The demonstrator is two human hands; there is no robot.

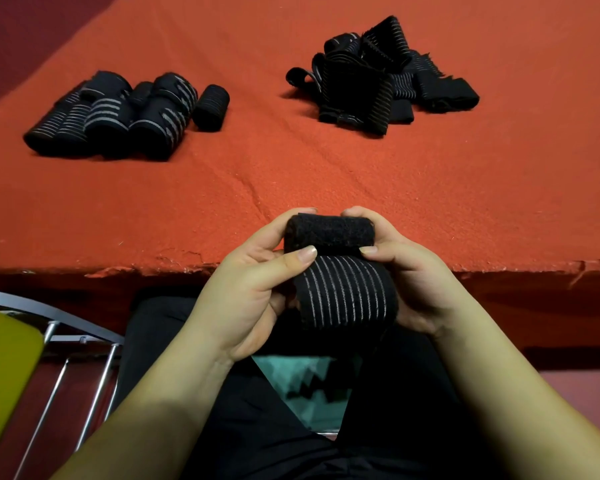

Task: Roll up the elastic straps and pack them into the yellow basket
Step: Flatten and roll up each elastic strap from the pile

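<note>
Gripping a strap from both ends, the left hand and right hand hold it just over the near edge of the red table. The strap is black with thin pale stripes; its far end is wound into a tight fuzzy roll, and the striped length curves down from it toward the lap. The left thumb lies across the seam where the roll meets the striped part, with the fingers curled round the left end. The right thumb presses the same seam from the other side, fingers curled behind the roll.

On the table, far left, sits a cluster of rolls, touching one another, with one roll lying just beside the rest. Far right lies a loose pile of unrolled straps, well apart from the rolls.

At the lower left edge a yellow basket shows in part, beside a metal chair frame.
</note>
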